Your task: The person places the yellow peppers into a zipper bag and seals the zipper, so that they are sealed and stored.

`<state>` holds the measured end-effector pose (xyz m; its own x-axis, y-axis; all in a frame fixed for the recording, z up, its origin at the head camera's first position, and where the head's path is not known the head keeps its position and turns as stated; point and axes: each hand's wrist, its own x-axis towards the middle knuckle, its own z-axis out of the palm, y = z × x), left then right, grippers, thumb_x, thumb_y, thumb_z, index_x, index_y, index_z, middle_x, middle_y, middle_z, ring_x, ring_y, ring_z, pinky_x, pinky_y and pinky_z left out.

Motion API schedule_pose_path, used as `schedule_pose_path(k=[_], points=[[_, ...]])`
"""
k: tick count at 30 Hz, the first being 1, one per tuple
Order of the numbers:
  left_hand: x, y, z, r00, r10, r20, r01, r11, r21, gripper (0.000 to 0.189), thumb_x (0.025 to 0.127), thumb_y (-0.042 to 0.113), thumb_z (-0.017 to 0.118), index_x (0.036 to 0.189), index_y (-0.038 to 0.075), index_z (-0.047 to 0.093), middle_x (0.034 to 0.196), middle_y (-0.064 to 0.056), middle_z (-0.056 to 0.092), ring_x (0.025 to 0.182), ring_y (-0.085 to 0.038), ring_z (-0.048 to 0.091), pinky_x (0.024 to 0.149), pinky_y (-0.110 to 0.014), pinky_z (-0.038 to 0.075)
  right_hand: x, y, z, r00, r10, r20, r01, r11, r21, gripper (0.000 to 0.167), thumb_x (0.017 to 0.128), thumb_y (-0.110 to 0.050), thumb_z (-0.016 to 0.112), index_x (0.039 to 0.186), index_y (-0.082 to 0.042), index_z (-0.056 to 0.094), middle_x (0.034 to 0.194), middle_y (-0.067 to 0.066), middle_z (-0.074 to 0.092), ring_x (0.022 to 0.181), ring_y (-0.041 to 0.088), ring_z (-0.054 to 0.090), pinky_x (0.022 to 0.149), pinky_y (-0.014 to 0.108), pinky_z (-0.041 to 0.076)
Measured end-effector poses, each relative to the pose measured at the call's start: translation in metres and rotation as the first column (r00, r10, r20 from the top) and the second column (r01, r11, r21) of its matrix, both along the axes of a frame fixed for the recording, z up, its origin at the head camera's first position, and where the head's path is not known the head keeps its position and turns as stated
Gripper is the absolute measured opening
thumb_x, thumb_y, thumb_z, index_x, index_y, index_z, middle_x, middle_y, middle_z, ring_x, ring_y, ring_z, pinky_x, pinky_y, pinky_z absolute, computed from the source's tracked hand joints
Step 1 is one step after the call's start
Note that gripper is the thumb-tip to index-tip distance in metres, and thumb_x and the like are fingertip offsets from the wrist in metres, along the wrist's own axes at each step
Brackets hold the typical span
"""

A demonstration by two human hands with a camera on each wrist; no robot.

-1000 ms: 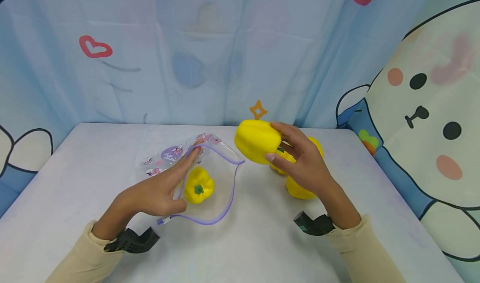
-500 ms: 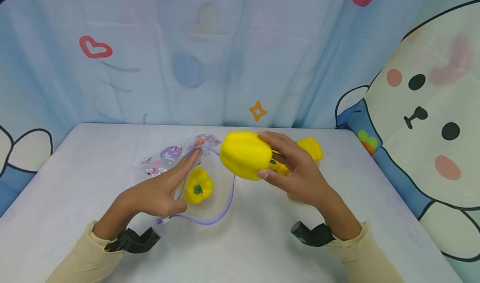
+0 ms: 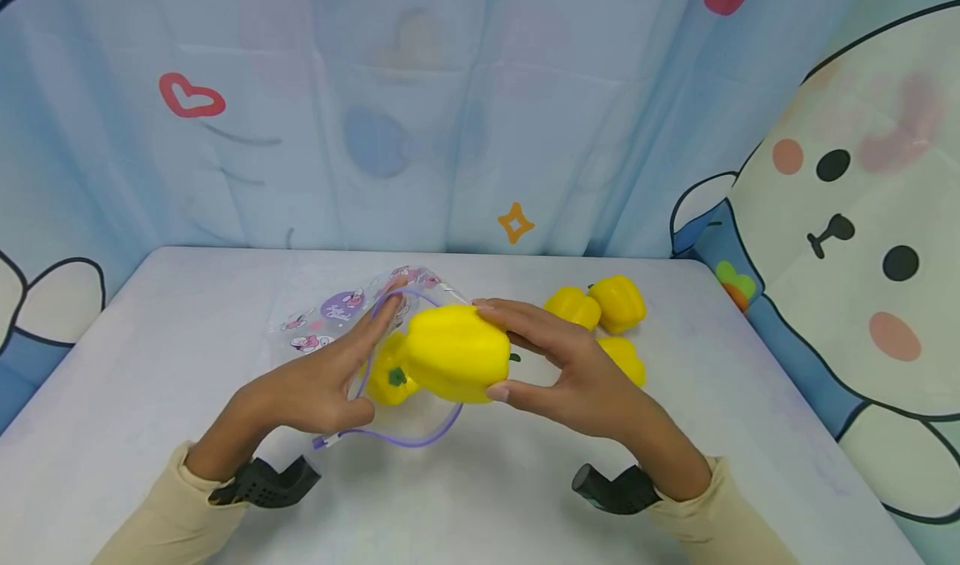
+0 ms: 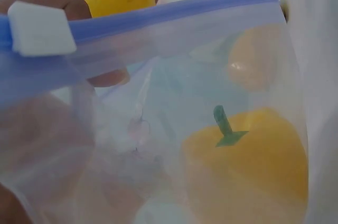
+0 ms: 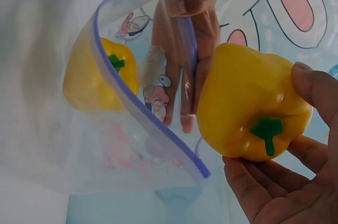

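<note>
My right hand (image 3: 562,365) grips a yellow bell pepper (image 3: 457,353) by its stem end, with the thumb below and fingers above in the head view. The pepper is raised at the mouth of a clear zip bag (image 4: 142,123) with a purple rim. My left hand (image 3: 322,382) is at the bag's mouth, fingers straight and thumb spread apart, touching the rim and keeping it wide. Inside the bag lies another yellow bell pepper (image 5: 100,78), its green stem turned toward the opening. A white slider (image 4: 42,28) sits on the rim beside the left hand.
Several more yellow peppers (image 3: 618,302) lie grouped on the right of the white table (image 3: 510,498). Printed purple and pink figures mark the bag's far side. Behind the table hangs a blue curtain (image 3: 420,132) with cartoon prints.
My right hand has carried the pepper left and nearer to me, from beside the other peppers to the bag's mouth. The left hand and bag have stayed still.
</note>
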<state>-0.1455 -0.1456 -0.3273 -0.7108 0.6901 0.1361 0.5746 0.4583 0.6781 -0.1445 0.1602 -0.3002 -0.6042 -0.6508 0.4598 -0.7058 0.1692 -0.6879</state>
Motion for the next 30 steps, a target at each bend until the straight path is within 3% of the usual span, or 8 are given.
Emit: schedule_pose_path(k=[9, 18, 25, 30], points=[[0.001, 0.000, 0.000, 1.000, -0.017, -0.005, 0.017, 1.000, 0.011, 0.107, 0.071, 0.008, 0.055, 0.155, 0.008, -0.011, 0.161, -0.004, -0.011, 0.147, -0.021, -0.003, 0.113, -0.055, 0.012, -0.001, -0.008, -0.009, 0.997, 0.054, -0.047, -0.048, 0.991, 0.123, 0.068, 0.084, -0.013, 0.076, 0.146, -0.013, 0.047, 0.150, 0.003, 0.042, 0.138, 0.022, 0.037, 0.105, 0.037, 0.038], [0.003, 0.004, 0.002, 1.000, -0.015, 0.016, 0.015, 1.000, 0.018, 0.109, 0.070, 0.010, 0.057, 0.155, 0.012, -0.010, 0.161, -0.001, -0.012, 0.147, -0.023, -0.001, 0.111, -0.058, 0.015, -0.002, -0.013, -0.017, 0.991, 0.109, -0.079, -0.095, 0.982, 0.165, 0.064, 0.086, -0.014, 0.073, 0.144, -0.008, 0.047, 0.152, 0.005, 0.038, 0.138, 0.024, 0.036, 0.106, 0.038, 0.036], [0.005, 0.005, 0.002, 0.998, -0.059, -0.021, 0.059, 0.998, 0.012, 0.108, 0.070, 0.008, 0.057, 0.155, 0.006, -0.010, 0.161, -0.004, -0.012, 0.147, -0.022, -0.003, 0.113, -0.056, 0.012, -0.003, -0.019, -0.027, 0.989, 0.057, -0.136, -0.029, 0.979, 0.200, 0.066, 0.087, -0.014, 0.073, 0.146, -0.008, 0.045, 0.155, 0.004, 0.032, 0.139, 0.023, 0.035, 0.104, 0.035, 0.039], [0.007, 0.006, 0.004, 0.998, -0.060, -0.018, 0.060, 0.998, 0.000, 0.109, 0.070, 0.008, 0.058, 0.155, 0.009, -0.009, 0.161, -0.003, -0.011, 0.147, -0.022, -0.003, 0.113, -0.055, 0.012, -0.002, -0.023, -0.029, 0.991, 0.044, -0.127, -0.013, 0.972, 0.236, 0.067, 0.088, -0.019, 0.070, 0.148, -0.009, 0.042, 0.157, 0.004, 0.028, 0.141, 0.022, 0.031, 0.104, 0.035, 0.040]])
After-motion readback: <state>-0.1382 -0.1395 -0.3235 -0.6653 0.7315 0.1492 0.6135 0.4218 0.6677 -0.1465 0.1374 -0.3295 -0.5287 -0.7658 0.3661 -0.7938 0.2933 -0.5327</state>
